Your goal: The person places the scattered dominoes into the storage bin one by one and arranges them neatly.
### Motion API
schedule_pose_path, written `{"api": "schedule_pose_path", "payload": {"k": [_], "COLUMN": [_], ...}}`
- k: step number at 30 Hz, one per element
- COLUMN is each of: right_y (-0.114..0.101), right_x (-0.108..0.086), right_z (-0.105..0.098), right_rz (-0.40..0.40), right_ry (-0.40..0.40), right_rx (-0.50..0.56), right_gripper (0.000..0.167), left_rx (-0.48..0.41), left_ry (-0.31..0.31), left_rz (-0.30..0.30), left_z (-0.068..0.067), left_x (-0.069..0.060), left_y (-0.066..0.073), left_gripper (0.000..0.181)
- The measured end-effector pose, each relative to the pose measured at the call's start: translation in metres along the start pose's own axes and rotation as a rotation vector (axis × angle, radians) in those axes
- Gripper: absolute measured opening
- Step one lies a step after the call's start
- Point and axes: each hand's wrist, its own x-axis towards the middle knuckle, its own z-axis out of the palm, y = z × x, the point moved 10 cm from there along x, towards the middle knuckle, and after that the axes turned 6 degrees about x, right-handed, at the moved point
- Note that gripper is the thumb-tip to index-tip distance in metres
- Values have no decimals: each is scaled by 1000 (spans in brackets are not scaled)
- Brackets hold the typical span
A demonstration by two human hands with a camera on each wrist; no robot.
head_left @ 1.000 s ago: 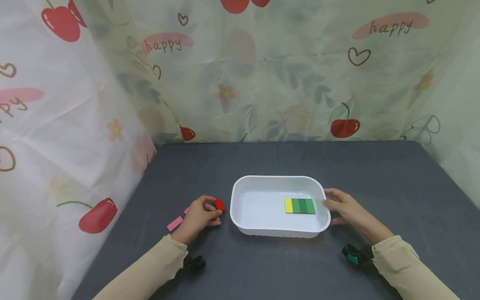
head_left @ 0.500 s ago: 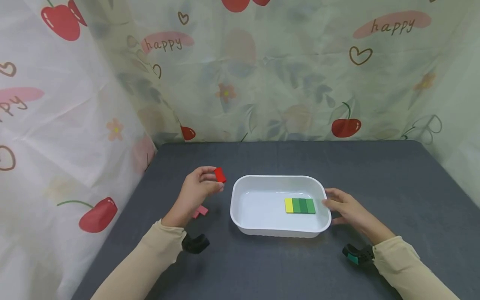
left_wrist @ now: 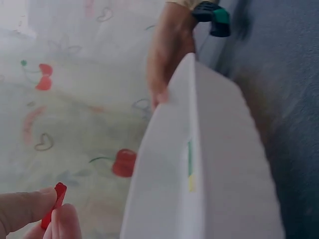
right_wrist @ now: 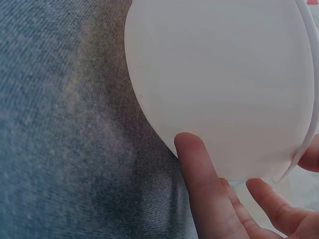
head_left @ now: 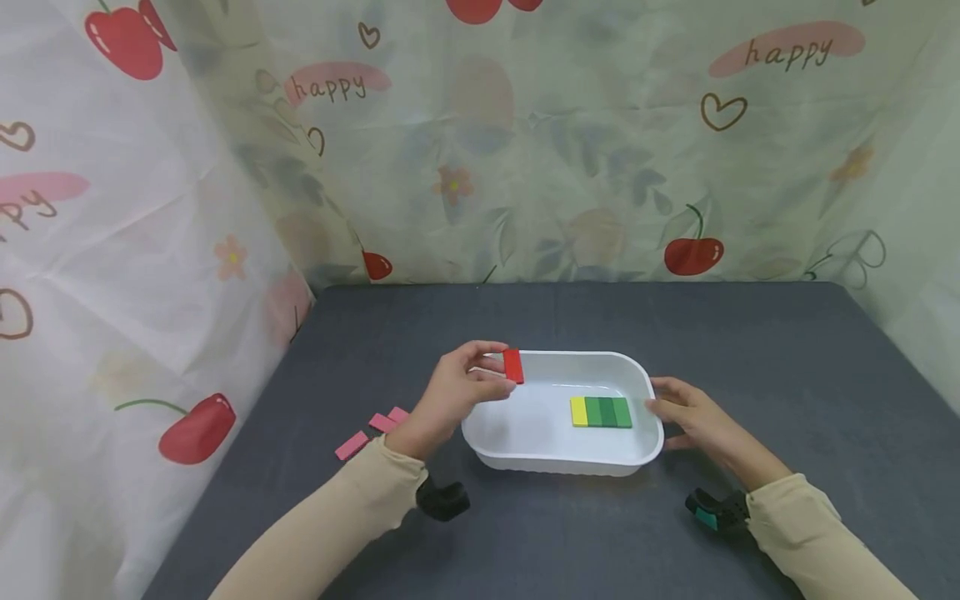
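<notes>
My left hand (head_left: 450,392) pinches a small red rectangular block (head_left: 513,366) between fingertips and thumb, above the left end of a white tray (head_left: 517,462). The left wrist view shows the red block (left_wrist: 58,199) edge-on, beside the raised tray wall (left_wrist: 229,149). My right hand (head_left: 701,421) holds the tray's right end, its thumb over the rim and its fingers against the outer wall (right_wrist: 219,89). Inside the tray, toward the right, a yellow block (head_left: 579,412) lies flush in a row with several green blocks (head_left: 607,412).
Pink blocks (head_left: 352,445) lie on the dark table (head_left: 570,533) left of the tray, near my left forearm. A patterned curtain (head_left: 525,167) stands behind the table's back edge. Black devices (head_left: 442,500) are strapped at both wrists.
My left hand has lifted the red block off the table and carried it rightward over the tray's left end. My right hand and the tray stay in place.
</notes>
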Motion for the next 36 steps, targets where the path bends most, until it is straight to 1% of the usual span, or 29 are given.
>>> {"api": "schedule_pose_path", "payload": {"k": [2, 7, 11, 14, 20, 26, 30, 34, 36], "right_y": [0, 1, 1, 1, 1, 1, 0, 1, 0], "right_x": [0, 0, 0, -1, -1, 1, 1, 1, 1], "right_z": [-1, -1, -1, -1, -1, -1, -3, -3, -2], "right_rz": [0, 6, 5, 0, 1, 6, 7, 4, -1], "right_ry": [2, 4, 5, 2, 2, 4, 11, 8, 3], "right_rx": [2, 14, 8, 4, 10, 6, 2, 5, 7], "right_gripper": [64, 65, 65, 65, 65, 64, 65, 65, 65], "left_rx": [21, 65, 115, 168, 258, 346, 392, 416, 438], "left_ry": [-21, -75, -97, -100, -112, -129, -128, -118, -115], "left_rz": [-18, -31, -54, -72, -76, -90, -83, -97, -95], "left_z": [13, 41, 56, 64, 73, 79, 81, 81, 81], "left_x": [4, 14, 22, 27, 34, 37, 38, 40, 40], "left_y": [-6, -18, -29, -36, -44, -51, -50, -53, -54], "left_gripper": [50, 46, 42, 41, 39, 37, 38, 37, 36]}}
